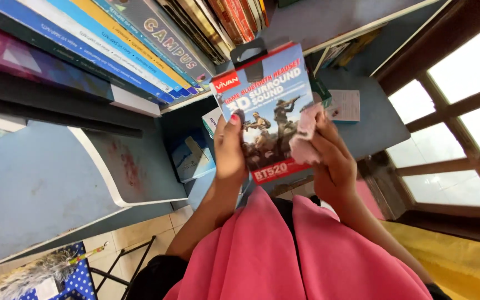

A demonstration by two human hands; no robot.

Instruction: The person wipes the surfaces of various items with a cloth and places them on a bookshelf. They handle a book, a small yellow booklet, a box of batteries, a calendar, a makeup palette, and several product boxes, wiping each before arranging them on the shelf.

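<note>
My left hand [230, 151] grips the left edge of a blue and red cardboard product box [270, 89] with a picture of soldiers on its front, held upright before me. My right hand [331, 161] presses a small pale pink cloth [305, 136] against the box's right side. Both hands are raised over my pink garment [284, 255]. The box hides part of the shelf behind it.
A blue shelf unit [40, 183] stands at left with a row of leaning books [134, 39] above. A small blue box [193, 158] and a white paper [344, 105] lie on a lower shelf. A wooden-framed window [451, 128] is at right, tiled floor below.
</note>
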